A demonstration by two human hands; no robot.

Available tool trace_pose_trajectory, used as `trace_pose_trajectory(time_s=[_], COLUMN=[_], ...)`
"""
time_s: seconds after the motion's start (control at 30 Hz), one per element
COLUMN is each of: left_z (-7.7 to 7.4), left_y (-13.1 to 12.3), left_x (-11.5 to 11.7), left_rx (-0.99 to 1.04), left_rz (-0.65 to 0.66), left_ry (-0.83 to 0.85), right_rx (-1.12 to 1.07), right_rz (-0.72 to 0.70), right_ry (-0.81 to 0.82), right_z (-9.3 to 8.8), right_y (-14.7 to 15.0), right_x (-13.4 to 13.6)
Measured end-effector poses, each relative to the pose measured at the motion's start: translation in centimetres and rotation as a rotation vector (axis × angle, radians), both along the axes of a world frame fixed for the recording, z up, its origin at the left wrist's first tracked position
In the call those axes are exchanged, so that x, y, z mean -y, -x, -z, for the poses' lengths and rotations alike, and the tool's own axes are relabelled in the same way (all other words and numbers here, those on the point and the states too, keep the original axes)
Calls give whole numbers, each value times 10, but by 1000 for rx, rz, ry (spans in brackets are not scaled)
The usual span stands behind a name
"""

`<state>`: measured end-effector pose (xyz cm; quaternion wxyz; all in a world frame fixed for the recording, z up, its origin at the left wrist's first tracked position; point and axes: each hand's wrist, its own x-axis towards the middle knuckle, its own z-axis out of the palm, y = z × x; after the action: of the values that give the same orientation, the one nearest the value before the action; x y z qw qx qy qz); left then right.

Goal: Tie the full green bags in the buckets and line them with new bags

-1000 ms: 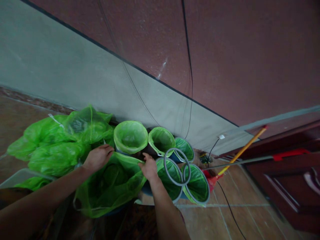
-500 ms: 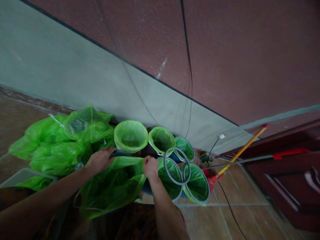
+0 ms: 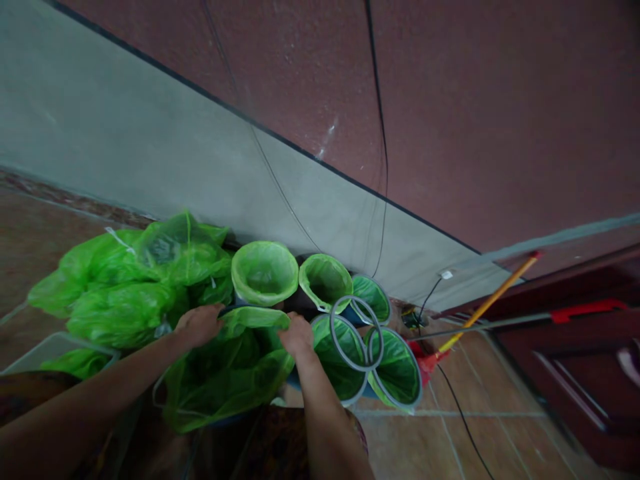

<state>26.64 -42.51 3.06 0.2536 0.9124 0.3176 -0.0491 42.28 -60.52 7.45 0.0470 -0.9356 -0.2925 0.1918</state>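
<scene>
Green bin liner [image 3: 235, 373] now stretches higher across the bin's dark rim [image 3: 233, 309], seemingly seated; left hand [image 3: 200, 325] and right hand [image 3: 297, 335] pinch its edge with curled fingers.

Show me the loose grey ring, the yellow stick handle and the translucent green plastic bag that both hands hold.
loose grey ring [image 3: 331, 328], head view, on its left arc.
yellow stick handle [image 3: 487, 303], head view, mid-length of the shaft.
translucent green plastic bag [image 3: 230, 377], head view, on its side below the opening.
</scene>
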Motion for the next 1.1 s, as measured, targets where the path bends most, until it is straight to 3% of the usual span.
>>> trace_pose_trajectory(time_s=[0.17,0.43,0.6,0.7,0.87,1.0,1.1], left_z=[-9,-43,-34,-25,-20,-20,-21], left_y=[-2,0,1,0,-2,-3,-3], left_x=[2,-5,-2,3,8,11,12], left_rx=[-56,53,52,116,225,284,330], left_rz=[42,24,97,145,223,304,360], left_ry=[-69,-263,-255,-243,-247,-269,-280], right_rx=[-49,50,-60,-58,-11,-17,-15], right_rz=[-34,41,22,-19,-211,-388,-426], right_ry=[-40,31,188,60,-127,-107,-34], right_z=[1,-19,-19,-14,-6,2,6], right_y=[4,-8,-3,5,17,23,22], right_x=[-5,2,7,1,-16,-22,-24])
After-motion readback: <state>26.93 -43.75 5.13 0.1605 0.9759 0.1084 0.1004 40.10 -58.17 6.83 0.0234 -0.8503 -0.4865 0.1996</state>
